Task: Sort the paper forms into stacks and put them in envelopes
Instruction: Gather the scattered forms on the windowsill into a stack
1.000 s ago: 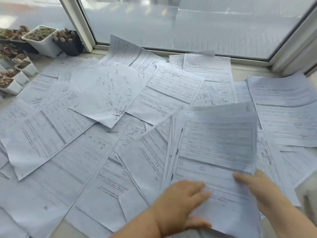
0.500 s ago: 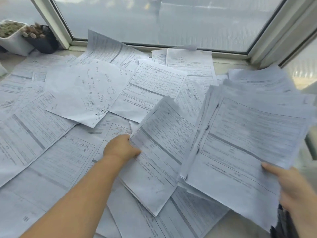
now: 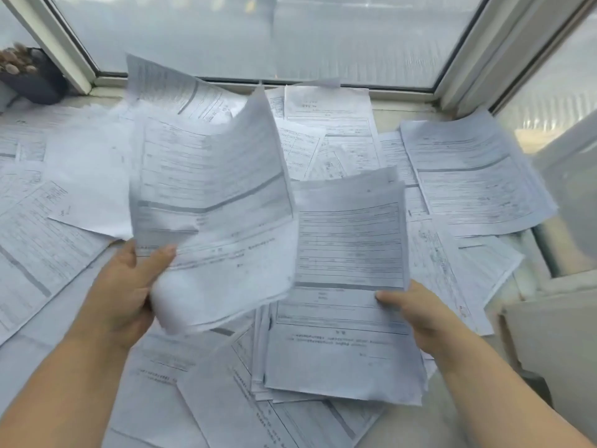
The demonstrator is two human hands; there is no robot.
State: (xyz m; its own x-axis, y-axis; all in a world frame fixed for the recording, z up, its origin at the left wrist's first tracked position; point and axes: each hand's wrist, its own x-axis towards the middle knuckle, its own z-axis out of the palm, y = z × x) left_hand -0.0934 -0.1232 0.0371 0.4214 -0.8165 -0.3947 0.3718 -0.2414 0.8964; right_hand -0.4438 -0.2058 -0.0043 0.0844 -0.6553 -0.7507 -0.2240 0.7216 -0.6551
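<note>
My left hand (image 3: 124,292) grips a single printed form (image 3: 210,205) by its lower left corner and holds it lifted and curled above the sill. To its right, my right hand (image 3: 416,312) holds a stack of forms (image 3: 349,334) by its right edge, thumb on top. The lifted form's right edge overlaps the stack's upper left. Several more loose forms (image 3: 471,176) lie scattered flat over the whole window sill beneath both hands. No envelope is in view.
A dark pot with small plants (image 3: 29,79) stands at the far left by the window frame (image 3: 64,50). The window glass runs along the back. A pale wall edge or ledge (image 3: 555,334) rises at the right.
My left hand has picked up the form it reached for and raised it. My right hand has brought the stack back toward the centre, lower and flatter.
</note>
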